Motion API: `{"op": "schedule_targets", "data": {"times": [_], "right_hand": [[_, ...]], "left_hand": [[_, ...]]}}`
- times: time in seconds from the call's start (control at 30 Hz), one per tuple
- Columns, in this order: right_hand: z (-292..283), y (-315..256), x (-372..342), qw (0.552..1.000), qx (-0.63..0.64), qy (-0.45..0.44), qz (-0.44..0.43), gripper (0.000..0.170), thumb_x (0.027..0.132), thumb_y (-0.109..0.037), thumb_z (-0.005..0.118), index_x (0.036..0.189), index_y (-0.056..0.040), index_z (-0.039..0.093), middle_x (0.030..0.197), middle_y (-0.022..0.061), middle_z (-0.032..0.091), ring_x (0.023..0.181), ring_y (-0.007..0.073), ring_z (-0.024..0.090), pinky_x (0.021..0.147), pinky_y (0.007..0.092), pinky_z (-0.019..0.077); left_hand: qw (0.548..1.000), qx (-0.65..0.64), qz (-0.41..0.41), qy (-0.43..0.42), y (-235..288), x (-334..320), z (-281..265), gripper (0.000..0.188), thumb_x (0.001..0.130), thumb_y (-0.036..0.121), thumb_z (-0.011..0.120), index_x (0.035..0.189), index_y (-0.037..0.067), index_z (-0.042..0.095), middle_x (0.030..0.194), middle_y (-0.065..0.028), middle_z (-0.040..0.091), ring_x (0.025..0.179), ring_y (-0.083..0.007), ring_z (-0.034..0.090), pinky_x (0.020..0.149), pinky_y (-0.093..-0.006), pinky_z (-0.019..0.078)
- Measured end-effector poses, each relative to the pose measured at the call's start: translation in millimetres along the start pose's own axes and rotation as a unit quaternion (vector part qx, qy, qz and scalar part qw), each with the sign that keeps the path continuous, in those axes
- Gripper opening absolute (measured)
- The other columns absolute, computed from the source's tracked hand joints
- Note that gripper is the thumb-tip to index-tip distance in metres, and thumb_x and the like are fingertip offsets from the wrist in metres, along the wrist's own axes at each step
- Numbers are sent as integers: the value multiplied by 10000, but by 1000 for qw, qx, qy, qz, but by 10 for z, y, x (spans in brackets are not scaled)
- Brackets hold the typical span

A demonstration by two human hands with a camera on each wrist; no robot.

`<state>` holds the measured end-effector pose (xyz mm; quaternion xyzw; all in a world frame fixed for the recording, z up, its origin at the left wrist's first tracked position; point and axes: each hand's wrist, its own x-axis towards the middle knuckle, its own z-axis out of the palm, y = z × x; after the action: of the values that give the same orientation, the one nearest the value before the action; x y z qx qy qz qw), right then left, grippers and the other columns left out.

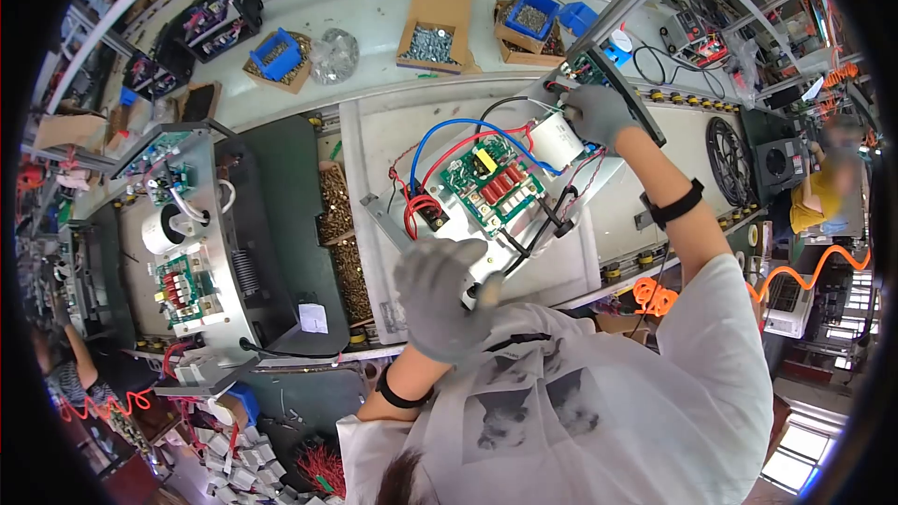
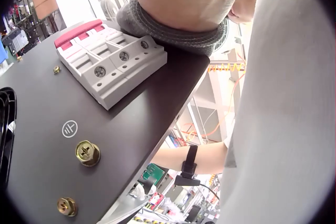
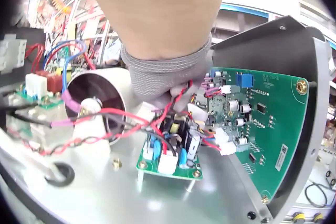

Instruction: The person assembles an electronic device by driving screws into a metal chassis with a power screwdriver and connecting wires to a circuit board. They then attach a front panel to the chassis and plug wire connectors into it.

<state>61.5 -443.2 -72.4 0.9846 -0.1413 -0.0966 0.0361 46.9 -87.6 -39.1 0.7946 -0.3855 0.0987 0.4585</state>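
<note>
A metal equipment chassis (image 1: 561, 224) stands on the bench in front of me, carrying a green circuit board (image 1: 491, 182), a white cylindrical capacitor (image 1: 557, 142) and blue and red cables. My gloved right hand (image 1: 601, 114) reaches in past the capacitor. In the right wrist view, its fingers curl around thin red and black wires (image 3: 181, 95) above a small power board (image 3: 170, 155), beside an upright green control board (image 3: 262, 124). My gloved left hand (image 1: 441, 299) is at the chassis's near side, thumb apart from loosely bent fingers. Its cuff overlaps a breaker (image 2: 115, 58) on the dark panel (image 2: 131, 134).
Another chassis (image 1: 206, 252) stands to the left. Along the back are a cardboard box of screws (image 1: 430, 42), blue bins (image 1: 533, 14) and a clear bag (image 1: 334, 56). Metal parts fill a trough (image 1: 351, 271) between the workplaces. An orange coiled hose (image 1: 804, 271) hangs at right.
</note>
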Motion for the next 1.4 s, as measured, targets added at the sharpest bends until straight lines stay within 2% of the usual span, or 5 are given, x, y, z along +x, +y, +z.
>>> {"op": "schedule_targets", "data": {"times": [0.4, 0.67, 0.87, 1.07, 1.4], "right_hand": [[586, -1016, -2197, 897, 356, 239, 107, 540, 809, -222, 629, 1300, -77, 456, 1301, 210, 438, 1190, 349, 455, 955, 400, 393], [865, -1755, -2686, 814, 580, -26, -1, 974, 729, -109, 671, 1458, -259, 42, 1430, 343, -104, 1294, 454, 266, 981, 397, 410], [1083, -1471, -2778, 780, 623, 51, -31, 1057, 626, -165, 782, 1456, -268, 136, 1474, 251, -87, 1117, 355, 472, 905, 366, 458], [1192, -956, -2555, 872, 425, 147, -193, 1000, 543, -141, 820, 1409, -269, 336, 1469, 220, 130, 930, 235, 450, 861, 342, 438], [1672, 64, -2483, 599, 772, 185, 104, 738, 837, -501, 524, 1383, -42, 339, 1409, 123, 345, 1227, 211, 420, 1014, 348, 336]], "left_hand": [[820, -482, -301, 72, -1368, 372, 287, 303, 866, 242, 435, 584, 151, 371, 444, 35, 343, 384, -65, 286, 383, -249, 214], [828, -393, -314, 247, -817, -427, 315, 372, 885, 305, 370, 550, 146, 386, 463, 36, 323, 417, -95, 343, 423, -238, 291], [968, -3, -47, 247, -302, -1037, 389, 451, 932, 306, 251, 583, 38, 350, 488, -36, 332, 435, -141, 330, 404, -300, 251], [947, -235, -135, 173, 28, -1159, 543, 537, 918, 535, 324, 682, 56, 385, 653, -29, 444, 601, -140, 438, 567, -289, 383], [954, -273, -69, -100, 535, -1126, 1442, 255, 847, 229, 581, 914, 1, 490, 792, -146, 459, 648, -286, 465, 590, -370, 374]]}}
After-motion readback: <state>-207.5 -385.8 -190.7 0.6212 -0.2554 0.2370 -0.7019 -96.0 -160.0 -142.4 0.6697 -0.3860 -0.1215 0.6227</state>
